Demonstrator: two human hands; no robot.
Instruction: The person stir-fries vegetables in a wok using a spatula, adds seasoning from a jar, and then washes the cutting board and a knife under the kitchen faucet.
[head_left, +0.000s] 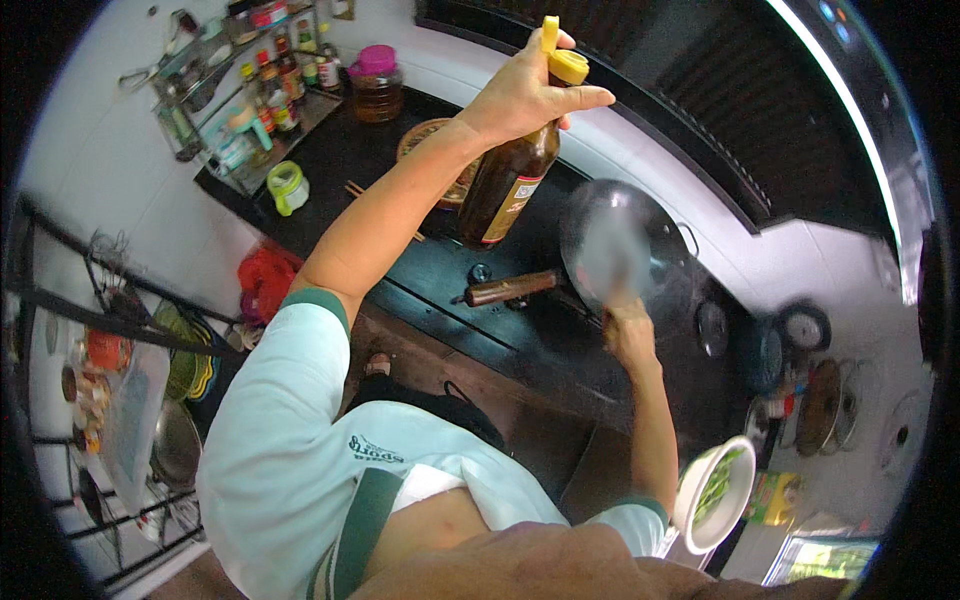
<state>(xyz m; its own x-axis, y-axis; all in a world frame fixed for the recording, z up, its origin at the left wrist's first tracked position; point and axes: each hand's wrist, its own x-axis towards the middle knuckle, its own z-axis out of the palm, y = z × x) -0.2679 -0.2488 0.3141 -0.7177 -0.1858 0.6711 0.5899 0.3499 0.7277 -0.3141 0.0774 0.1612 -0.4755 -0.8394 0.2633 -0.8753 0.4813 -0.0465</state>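
Observation:
My left hand (529, 97) is around the neck of a dark glass bottle (514, 187) with a yellow flip cap (568, 66) standing open. The bottle is near upright above the counter, left of a metal wok (664, 247) with a wooden handle (511, 289). My right hand (628, 330) is closed at the wok's near side on the handle of a utensil, whose far end is blurred inside the wok. Steam or blur hides what the wok holds. Behind my left forearm, partly hidden, is a brown bowl (420, 137) of food.
Chopsticks (355, 189) and a green-rimmed jar (288, 187) lie on the black counter (330, 161). A rack (319, 112) of sauce bottles and a pink-lidded jar (376, 86) stand behind. A range hood (645, 90) hangs above. A white bowl of greens (684, 510) is at lower right.

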